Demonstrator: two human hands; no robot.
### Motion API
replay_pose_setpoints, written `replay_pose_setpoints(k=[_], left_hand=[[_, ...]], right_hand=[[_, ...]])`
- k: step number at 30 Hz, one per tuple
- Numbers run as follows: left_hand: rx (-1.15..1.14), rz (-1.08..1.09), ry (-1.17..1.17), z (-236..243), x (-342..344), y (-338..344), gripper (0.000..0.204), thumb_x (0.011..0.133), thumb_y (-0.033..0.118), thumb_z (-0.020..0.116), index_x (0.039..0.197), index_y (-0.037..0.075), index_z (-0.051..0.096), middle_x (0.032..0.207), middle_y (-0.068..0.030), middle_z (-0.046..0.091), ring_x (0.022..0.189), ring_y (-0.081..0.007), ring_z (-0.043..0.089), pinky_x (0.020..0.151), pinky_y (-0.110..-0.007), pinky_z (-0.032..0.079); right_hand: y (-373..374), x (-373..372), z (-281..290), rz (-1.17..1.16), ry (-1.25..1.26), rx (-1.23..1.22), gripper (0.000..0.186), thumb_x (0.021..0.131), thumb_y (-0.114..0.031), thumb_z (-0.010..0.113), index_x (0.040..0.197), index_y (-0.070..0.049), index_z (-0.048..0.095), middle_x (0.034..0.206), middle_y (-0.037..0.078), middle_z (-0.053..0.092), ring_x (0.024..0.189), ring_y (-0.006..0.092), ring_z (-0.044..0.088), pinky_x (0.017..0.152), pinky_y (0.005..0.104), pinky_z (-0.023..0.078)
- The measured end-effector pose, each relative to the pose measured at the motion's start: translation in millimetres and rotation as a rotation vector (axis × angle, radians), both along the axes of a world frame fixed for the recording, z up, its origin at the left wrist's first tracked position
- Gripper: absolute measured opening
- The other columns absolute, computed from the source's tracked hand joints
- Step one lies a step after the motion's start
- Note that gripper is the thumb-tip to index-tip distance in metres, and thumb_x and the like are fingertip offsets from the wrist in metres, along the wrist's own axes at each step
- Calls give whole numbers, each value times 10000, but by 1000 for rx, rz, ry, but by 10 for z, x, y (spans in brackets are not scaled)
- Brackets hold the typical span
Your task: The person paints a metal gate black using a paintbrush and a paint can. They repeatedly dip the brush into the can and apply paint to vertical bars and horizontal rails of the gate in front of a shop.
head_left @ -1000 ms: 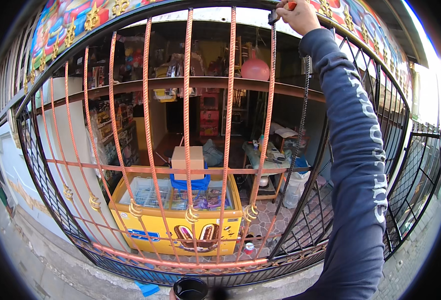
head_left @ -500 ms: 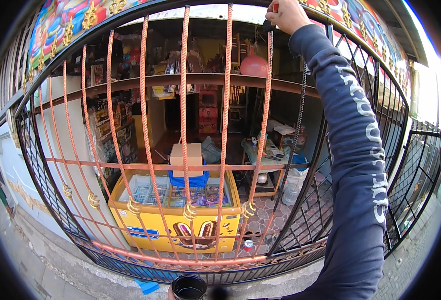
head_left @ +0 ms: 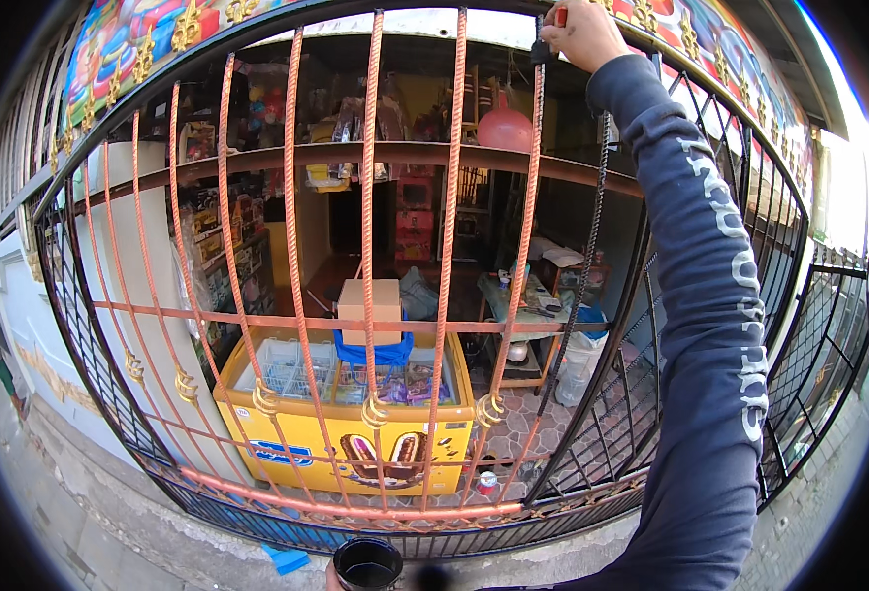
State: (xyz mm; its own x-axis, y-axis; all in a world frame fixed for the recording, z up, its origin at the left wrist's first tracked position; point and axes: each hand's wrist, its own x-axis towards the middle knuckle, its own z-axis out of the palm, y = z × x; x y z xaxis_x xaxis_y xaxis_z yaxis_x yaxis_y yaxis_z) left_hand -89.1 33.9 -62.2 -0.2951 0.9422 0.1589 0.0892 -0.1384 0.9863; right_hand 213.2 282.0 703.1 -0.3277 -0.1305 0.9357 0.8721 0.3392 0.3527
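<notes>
Hands: right still fisted on brush at bar top; left unseen, view shifted.

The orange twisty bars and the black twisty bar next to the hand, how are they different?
The orange bars are bright orange all the way down; the black bar is dark. Each orange bar has a gold curl near its lower end; the black bar shows none. The right hand, holding something red, is up at the top between the last orange bar and the black bar. Both kinds are twisted uprights of the same gate.
</notes>
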Motion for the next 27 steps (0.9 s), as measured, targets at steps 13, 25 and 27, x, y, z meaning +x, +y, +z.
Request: replay_pose_setpoints(k=[13,25,27], left_hand=[[32,36,215,-107,27,-43,1118,569,385,967,1472,64,391,1383,-107,623,1333,-248,566,1176,-431,423],[128,67,65,-90,42,-132,1172,511,232,1025,1466,41,374,1325,-133,630,1197,-246,643,1044,-400,541],[119,77,110,-96,48,-127,1171,512,234,1024,1468,42,375,1327,-132,630,1196,-244,642,1047,-402,539]], right_hand=[[115,26,30,82,79,-4,166,742,-161,745,847,-38,784,793,214,728,785,386,724,735,469,582],[184,195,-94,15,-104,-123,179,827,-195,770,901,-32,758,735,129,742,703,277,741,692,377,577],[116,192,-129,63,-15,-251,172,829,-186,769,896,-28,756,738,131,745,707,266,746,703,368,582]])
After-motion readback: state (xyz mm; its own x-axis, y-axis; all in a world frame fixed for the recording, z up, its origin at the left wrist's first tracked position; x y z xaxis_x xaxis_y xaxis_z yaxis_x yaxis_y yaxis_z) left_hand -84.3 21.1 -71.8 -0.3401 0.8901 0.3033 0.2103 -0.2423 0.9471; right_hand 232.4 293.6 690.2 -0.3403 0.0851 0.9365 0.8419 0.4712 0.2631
